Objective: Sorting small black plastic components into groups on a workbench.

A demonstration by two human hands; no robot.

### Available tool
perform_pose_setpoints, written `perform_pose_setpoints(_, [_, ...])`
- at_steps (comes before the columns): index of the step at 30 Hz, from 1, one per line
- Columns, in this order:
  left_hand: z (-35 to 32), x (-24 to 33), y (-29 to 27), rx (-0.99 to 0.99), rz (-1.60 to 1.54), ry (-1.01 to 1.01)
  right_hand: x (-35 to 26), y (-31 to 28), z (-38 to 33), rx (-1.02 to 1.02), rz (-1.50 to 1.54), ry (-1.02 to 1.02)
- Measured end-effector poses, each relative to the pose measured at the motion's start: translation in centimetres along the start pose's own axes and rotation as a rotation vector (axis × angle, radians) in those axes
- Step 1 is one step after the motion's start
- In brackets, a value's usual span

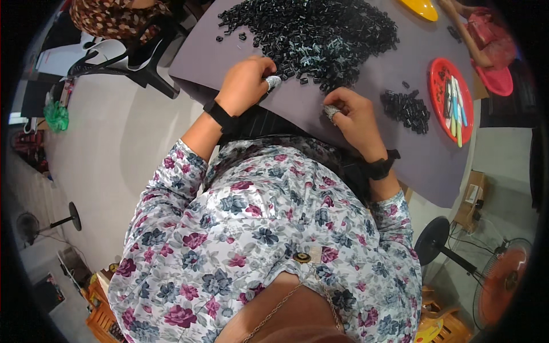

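Observation:
A large heap of small glossy black pieces (pixel 320 34) covers the far middle of the grey tabletop (pixel 200 57). At the heap's near left edge is my left hand (pixel 246 83), its fingers curled in. Silvery-grey wrapping covers its thumb tip. My right hand (pixel 355 117) is closed in a pinch over the table's near edge, just below the heap, with similar grey wrapping at the thumb. Whatever either hand may hold is too small or hidden to make out. A smaller group of black pieces (pixel 407 111) lies to the right of my right hand.
A red plate (pixel 436 108) at the right carries slim white, blue and green tools (pixel 456 108) and dark bits. Beyond it are a yellow plate (pixel 423 8) and another person's arm (pixel 466 34). A black chair (pixel 154 71) stands left; an orange fan (pixel 506 280) stands lower right.

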State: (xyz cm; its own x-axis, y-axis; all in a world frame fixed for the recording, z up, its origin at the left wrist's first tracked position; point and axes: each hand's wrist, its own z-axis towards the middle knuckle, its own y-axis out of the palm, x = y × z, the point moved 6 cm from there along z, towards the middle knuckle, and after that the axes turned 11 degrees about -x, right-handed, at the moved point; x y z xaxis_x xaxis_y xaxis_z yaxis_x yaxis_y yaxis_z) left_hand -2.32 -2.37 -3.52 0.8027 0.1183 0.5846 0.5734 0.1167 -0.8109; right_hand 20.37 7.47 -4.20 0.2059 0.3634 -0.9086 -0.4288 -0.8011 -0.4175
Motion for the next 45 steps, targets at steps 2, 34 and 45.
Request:
perform_pose_setpoints(2, [0.3, 0.1, 0.2, -0.035, 0.002, 0.001, 1.0, 0.1, -0.2, 0.023, 0.072, 0.010])
perform_pose_setpoints(34, [-1.5, 6.4, 1.9, -0.360, -1.057, 0.029, -2.2, 1.3, -0.2, 0.032, 0.599, -0.147])
perform_pose_setpoints(45, [-1.5, 6.4, 2.1, -0.351, -1.039, 0.039, -2.3, 1.3, -0.1, 0.042, 0.576, -0.145])
